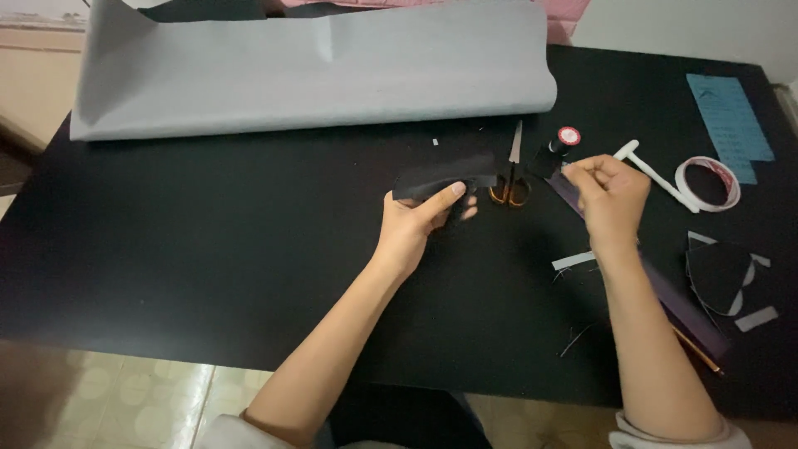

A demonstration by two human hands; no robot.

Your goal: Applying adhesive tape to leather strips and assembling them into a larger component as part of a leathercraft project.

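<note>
Left hand (413,223) pinches a black fabric piece (443,179) between thumb and fingers, just left of the orange-handled scissors (510,181). Right hand (609,198), just right of the scissors, has fingertips pressed together; whether they grip anything cannot be told. Thread spool (560,145) stands up-right of the scissors, tape roll (708,183) farther right, grey sheet (316,71) beyond

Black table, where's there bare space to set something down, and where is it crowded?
Bare: the wide stretch of black table left of the left hand, below the grey sheet. Also the near edge between both forearms. Crowded: around the right hand, with scissors, thread spool, tape roll and scraps.
</note>
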